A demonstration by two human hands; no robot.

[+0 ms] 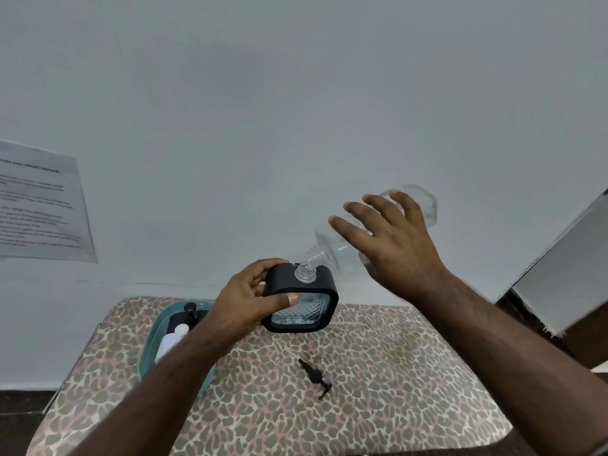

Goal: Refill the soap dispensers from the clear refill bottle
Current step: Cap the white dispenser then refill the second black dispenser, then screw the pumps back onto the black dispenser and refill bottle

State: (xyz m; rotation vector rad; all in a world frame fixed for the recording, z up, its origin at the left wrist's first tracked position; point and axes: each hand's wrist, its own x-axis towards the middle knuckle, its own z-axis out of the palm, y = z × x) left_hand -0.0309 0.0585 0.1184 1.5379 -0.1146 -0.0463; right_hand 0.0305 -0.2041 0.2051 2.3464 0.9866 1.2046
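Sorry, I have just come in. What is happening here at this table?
A person is refilling a soap dispenser. The left hand holds the black-framed soap dispenser above the table. The right hand tips the clear refill bottle, its neck meeting the dispenser's open mouth. The black pump head lies on the leopard-print cover. A teal basket holding other bottles sits on the left.

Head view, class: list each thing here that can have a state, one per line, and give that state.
Soap dispenser: pump off, neck open, held up in the left hand.
Clear refill bottle: uncapped, tipped mouth-down onto the dispenser's neck, held by the right hand.
Black pump: removed, lying on the patterned table.
Teal basket: on the table, holding a white bottle.
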